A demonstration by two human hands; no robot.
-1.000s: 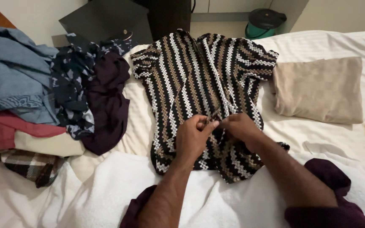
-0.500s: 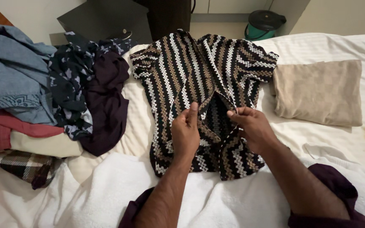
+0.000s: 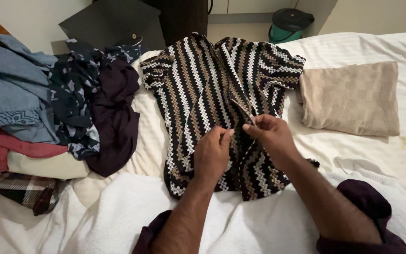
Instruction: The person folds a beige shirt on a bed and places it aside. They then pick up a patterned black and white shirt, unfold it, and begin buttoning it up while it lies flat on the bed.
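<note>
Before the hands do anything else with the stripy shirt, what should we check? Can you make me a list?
1. Shirt lies spread on the bed: ok.
2. Left hand has a grip on the shirt's front edge: ok, fingers pinch it.
3. Right hand has a grip on the other edge: ok.
4. Both front edges lined up: cannot tell, the hands cover them.
5. Buttons done up below the hands: cannot tell, too small to see.
6. Clothes pile clear of the shirt: not ok, the dark purple cloth reaches its left sleeve.
</note>
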